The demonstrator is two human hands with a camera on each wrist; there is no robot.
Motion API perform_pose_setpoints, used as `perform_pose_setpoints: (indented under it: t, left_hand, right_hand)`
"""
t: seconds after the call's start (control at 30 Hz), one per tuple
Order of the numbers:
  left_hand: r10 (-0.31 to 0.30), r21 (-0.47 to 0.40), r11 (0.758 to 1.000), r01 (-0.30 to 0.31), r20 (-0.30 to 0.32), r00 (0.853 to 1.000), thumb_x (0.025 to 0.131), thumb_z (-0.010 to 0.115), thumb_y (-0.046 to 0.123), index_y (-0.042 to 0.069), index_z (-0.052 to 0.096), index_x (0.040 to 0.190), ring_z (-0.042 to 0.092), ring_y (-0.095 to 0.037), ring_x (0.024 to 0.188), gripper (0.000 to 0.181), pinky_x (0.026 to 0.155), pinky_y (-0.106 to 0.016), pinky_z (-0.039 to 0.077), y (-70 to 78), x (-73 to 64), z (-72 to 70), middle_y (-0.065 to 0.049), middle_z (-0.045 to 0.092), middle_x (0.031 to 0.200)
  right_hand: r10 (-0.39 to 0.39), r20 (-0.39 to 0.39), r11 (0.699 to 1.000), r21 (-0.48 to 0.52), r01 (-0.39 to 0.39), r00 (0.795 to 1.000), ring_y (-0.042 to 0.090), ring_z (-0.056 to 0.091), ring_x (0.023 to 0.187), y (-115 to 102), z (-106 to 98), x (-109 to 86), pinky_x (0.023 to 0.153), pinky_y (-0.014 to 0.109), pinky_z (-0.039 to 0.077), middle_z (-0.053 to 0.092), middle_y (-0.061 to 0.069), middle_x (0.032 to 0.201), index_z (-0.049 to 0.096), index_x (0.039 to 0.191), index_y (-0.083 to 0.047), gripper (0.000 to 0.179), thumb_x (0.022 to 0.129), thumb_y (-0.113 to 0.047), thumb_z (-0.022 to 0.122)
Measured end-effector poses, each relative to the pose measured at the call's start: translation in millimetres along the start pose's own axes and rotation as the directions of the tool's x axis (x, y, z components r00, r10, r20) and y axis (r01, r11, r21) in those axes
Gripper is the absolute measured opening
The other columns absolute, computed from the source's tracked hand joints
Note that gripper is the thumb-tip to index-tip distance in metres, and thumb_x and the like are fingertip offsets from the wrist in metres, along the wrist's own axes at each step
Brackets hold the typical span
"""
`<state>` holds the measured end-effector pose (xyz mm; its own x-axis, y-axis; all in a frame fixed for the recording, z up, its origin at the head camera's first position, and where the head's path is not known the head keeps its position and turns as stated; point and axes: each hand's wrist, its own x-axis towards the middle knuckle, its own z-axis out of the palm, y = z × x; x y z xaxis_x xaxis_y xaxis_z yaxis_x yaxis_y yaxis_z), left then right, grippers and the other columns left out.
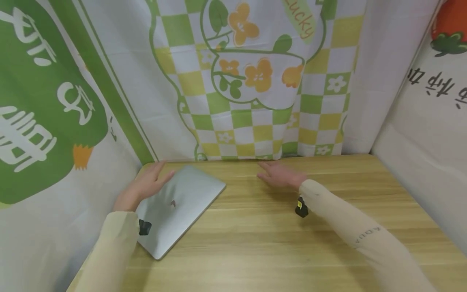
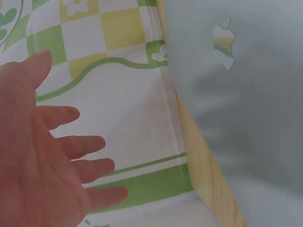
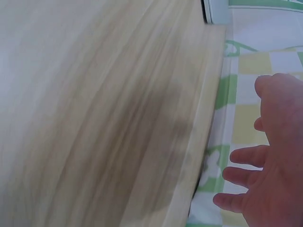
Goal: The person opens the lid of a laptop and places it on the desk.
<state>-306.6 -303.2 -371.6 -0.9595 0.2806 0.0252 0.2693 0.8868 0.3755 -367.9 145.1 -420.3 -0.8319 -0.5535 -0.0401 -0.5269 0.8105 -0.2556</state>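
A closed silver laptop (image 1: 189, 202) lies at an angle on the left part of the wooden table, its apple logo facing up. My left hand (image 1: 147, 182) hovers over the laptop's far left side, fingers extended and holding nothing. In the left wrist view that hand (image 2: 47, 156) has its fingers spread, apart from the laptop lid (image 2: 255, 118). Over the table's far edge, right of the laptop, is my right hand (image 1: 281, 174), with nothing in it. The right wrist view shows its fingers (image 3: 246, 156) loosely extended, and a corner of the laptop (image 3: 218, 12) at the top.
The wooden table (image 1: 255, 243) meets a hanging checkered cloth (image 1: 251, 134) along its back edge. Printed cloths also hang on the left (image 1: 91, 178) and right (image 1: 419, 142). A small black wrist device (image 1: 301, 207) sits at the right cuff, another (image 1: 144, 227) at the left.
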Motion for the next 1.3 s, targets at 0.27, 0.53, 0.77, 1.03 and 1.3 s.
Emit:
perform_pose_setpoints:
  t: [0.27, 0.53, 0.77, 1.03, 1.3]
  left_hand:
    - [-0.032, -0.087, 0.996, 0.029, -0.032, 0.999, 0.104, 0.037, 0.049, -0.006, 0.009, 0.154, 0.014, -0.053, 0.145, 0.08, 0.116, -0.067, 0.014, -10.8, -14.9, 3.6, -0.034, 0.013, 0.159]
    - [-0.068, -0.159, 0.986, 0.057, -0.068, 0.995, 0.104, 0.04, 0.047, -0.004, 0.006, 0.155, 0.013, -0.054, 0.145, 0.081, 0.116, -0.068, 0.015, -26.0, -32.9, 10.8, -0.034, 0.01, 0.159]
    - [-0.121, -0.188, 0.976, 0.107, -0.064, 0.991, 0.103, 0.04, 0.05, -0.009, 0.006, 0.153, 0.012, -0.056, 0.144, 0.085, 0.115, -0.068, 0.015, -34.5, -47.5, 15.3, -0.037, 0.009, 0.157]
    - [-0.188, -0.236, 0.956, 0.172, -0.048, 0.981, 0.103, 0.039, 0.048, -0.01, 0.004, 0.153, 0.012, -0.058, 0.142, 0.084, 0.115, -0.068, 0.015, -41.6, -59.4, 16.4, -0.039, 0.008, 0.156]
    - [-0.236, -0.271, 0.937, 0.22, -0.028, 0.971, 0.104, 0.037, 0.048, -0.011, 0.002, 0.152, 0.011, -0.06, 0.141, 0.084, 0.113, -0.07, 0.016, -55.7, -68.8, 16.5, -0.04, 0.008, 0.155]
  right_hand:
    - [-0.024, -0.008, 0.998, 0.052, 0.024, 1.0, 0.034, 0.042, 0.141, -17.9, 12.9, 14.7, 0.119, 0.046, 0.031, 0.04, 0.017, 0.155, 0.026, 0.155, -0.006, 0.066, 0.104, -0.046, 0.039]
    - [-0.023, -0.02, 0.996, 0.091, 0.025, 1.0, 0.036, 0.044, 0.138, -35.3, 29.5, 28.2, 0.117, 0.048, 0.035, 0.044, 0.022, 0.15, 0.029, 0.153, -0.006, 0.062, 0.104, -0.042, 0.04]
    - [-0.029, -0.042, 0.988, 0.152, 0.036, 0.999, 0.038, 0.044, 0.137, -48.1, 36.3, 34.5, 0.117, 0.05, 0.034, 0.048, 0.023, 0.146, 0.032, 0.151, -0.002, 0.059, 0.104, -0.037, 0.043]
    - [-0.025, -0.047, 0.987, 0.156, 0.032, 0.999, 0.035, 0.044, 0.138, -59.7, 41.6, 42.4, 0.118, 0.047, 0.033, 0.052, 0.021, 0.144, 0.034, 0.15, -0.003, 0.058, 0.104, -0.037, 0.044]
    - [-0.065, -0.074, 0.981, 0.175, 0.077, 0.995, 0.039, 0.043, 0.138, -74.0, 49.4, 50.9, 0.118, 0.049, 0.033, 0.049, 0.023, 0.146, 0.038, 0.147, 0.0, 0.054, 0.104, -0.032, 0.044]
